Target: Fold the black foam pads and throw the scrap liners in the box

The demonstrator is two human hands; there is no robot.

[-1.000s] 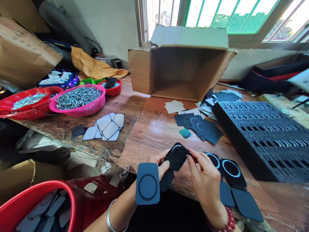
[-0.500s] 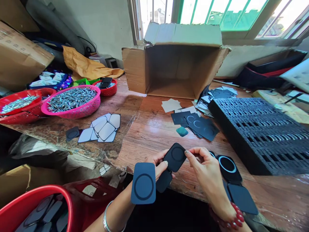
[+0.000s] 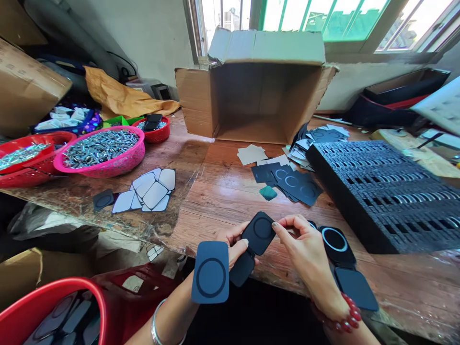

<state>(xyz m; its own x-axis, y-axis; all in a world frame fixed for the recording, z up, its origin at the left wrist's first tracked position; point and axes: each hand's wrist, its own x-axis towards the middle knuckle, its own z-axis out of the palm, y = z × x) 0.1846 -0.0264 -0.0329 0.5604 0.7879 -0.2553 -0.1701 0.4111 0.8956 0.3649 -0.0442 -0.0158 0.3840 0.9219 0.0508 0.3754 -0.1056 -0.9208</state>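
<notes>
Behind my left hand (image 3: 236, 245) I wear a shiny silver bangle (image 3: 154, 327); behind my right hand (image 3: 307, 256), round red beads (image 3: 353, 313).

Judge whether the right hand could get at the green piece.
Probably yes: the green piece lies just beyond the right hand, only tabletop showing between, though its fingers are at the black device.

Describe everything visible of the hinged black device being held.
The hinged black device has two rounded-square, plastic-looking matte panels joined by a link. The upper panel shows a dark ring. It is unfolded and tilted, held over the near edge of the table. The left hand grips it, thumb on the upper panel; the fingers of the right hand are at its right corner.
</notes>
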